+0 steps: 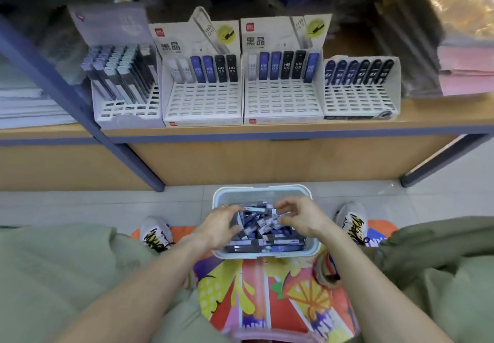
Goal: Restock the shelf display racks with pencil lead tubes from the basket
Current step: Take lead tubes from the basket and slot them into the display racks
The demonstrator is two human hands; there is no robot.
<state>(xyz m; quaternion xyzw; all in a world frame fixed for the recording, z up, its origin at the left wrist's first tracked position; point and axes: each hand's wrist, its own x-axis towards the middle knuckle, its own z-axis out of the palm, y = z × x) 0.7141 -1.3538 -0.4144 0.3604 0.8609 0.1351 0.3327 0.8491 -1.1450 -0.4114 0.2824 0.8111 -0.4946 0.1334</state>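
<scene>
Head view: both hands [217,226] [302,218] in basket [263,193].

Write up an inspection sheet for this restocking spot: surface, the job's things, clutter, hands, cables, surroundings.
Surface: wooden shelf carrying four display racks; tiled floor below.
Job's things: pale basket on the floor, piled with lead tubes. Leftmost rack mostly full; two middle racks and the right rack hold only a back row each, front slots empty.
Clutter: colourful printed mat under the basket; white paper stacks on the shelf at left.
Hands: left hand and right hand both in the basket, fingers curled among tubes; exact grip cannot be told.
Cables: nothing seen.
Surroundings: pink and gold wrapped packs at right; blue shelf frame.
</scene>
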